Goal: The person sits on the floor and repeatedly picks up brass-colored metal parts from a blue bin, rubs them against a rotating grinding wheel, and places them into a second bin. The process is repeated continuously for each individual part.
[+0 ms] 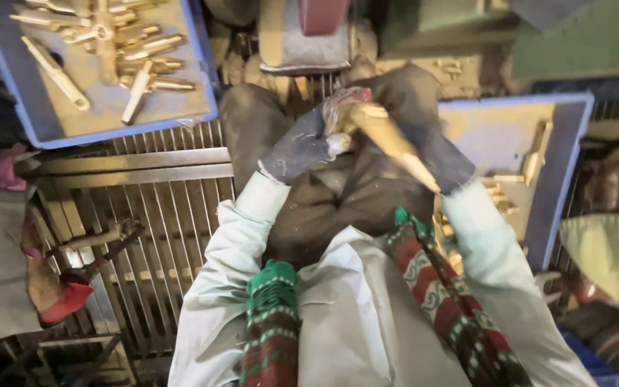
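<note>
My left hand (304,143), in a dark worn glove, grips the upper end of a long brass fitting (388,140) over my lap. My right hand (444,161), also in a dark glove, holds the same brass fitting along its lower, tapered part. The piece slants down to the right, with its narrow tip near my right wrist. Just above it stands a belt sander (309,32) with a reddish belt. Pale sleeves and a red and green scarf fill the bottom of the view.
A blue tray (109,122) at the upper left holds several brass parts. Another blue tray (560,179) at the right holds a few brass pieces. A metal grating (159,229) lies below at the left, with red-handled pliers (73,287) on it.
</note>
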